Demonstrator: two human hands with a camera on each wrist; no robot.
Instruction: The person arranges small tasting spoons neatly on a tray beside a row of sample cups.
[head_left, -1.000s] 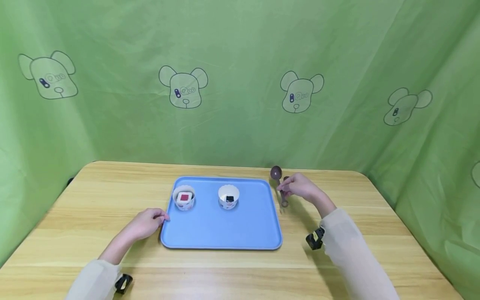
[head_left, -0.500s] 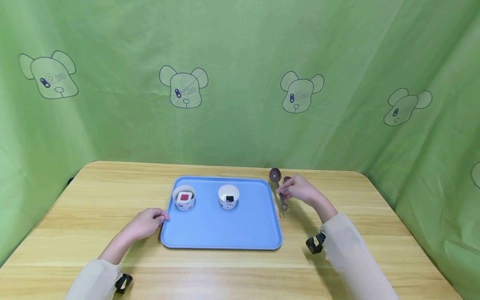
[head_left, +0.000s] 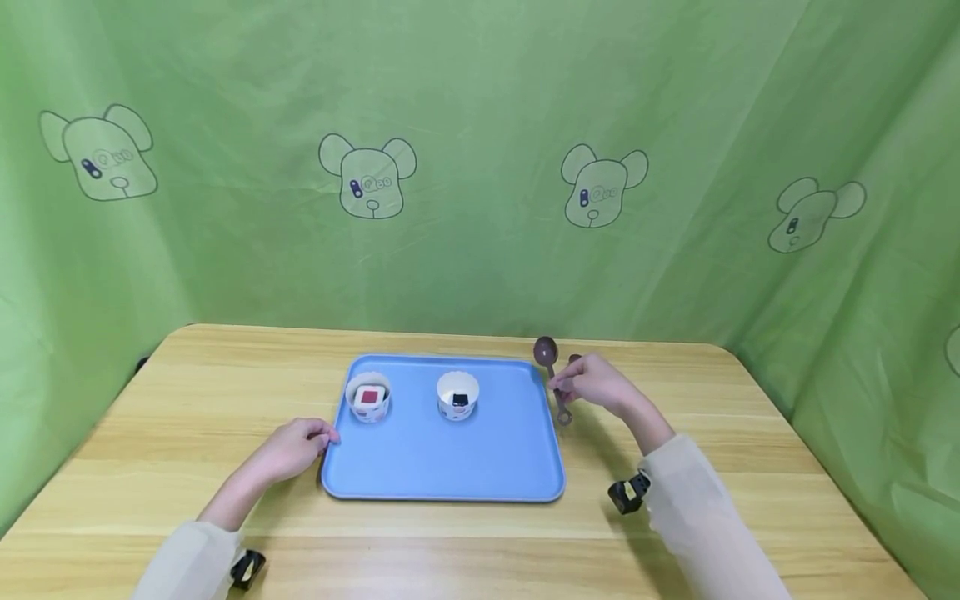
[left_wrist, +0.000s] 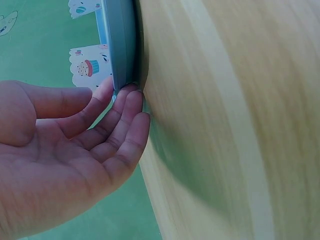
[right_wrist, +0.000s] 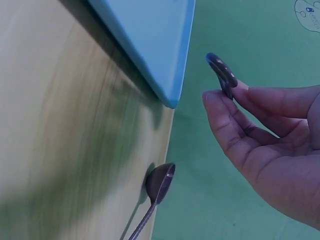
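A brown measuring spoon [head_left: 546, 352] is pinched by its handle between the thumb and fingers of my right hand [head_left: 595, 383], near the right rim of a blue tray [head_left: 442, 467]. The spoon's bowl points away from me; in the right wrist view its ring end [right_wrist: 222, 71] sticks out past the fingertips. My left hand [head_left: 292, 446] touches the tray's left edge with relaxed fingertips; in the left wrist view its thumb stands apart from the rim. On the tray sit two white paper cups: the left cup [head_left: 370, 413] holds a white block with a red square, the other cup [head_left: 457, 412] something small and black.
A second brown spoon [right_wrist: 160, 182] lies on the wooden table [head_left: 412, 550] to the right of the tray, mostly hidden by my right hand in the head view. A green curtain [head_left: 480, 275] stands behind the table and along its sides.
My right hand has shifted slightly left and nearer to me, bringing the measuring spoon closer to the tray's right rim. The left hand, tray and cups have stayed put.
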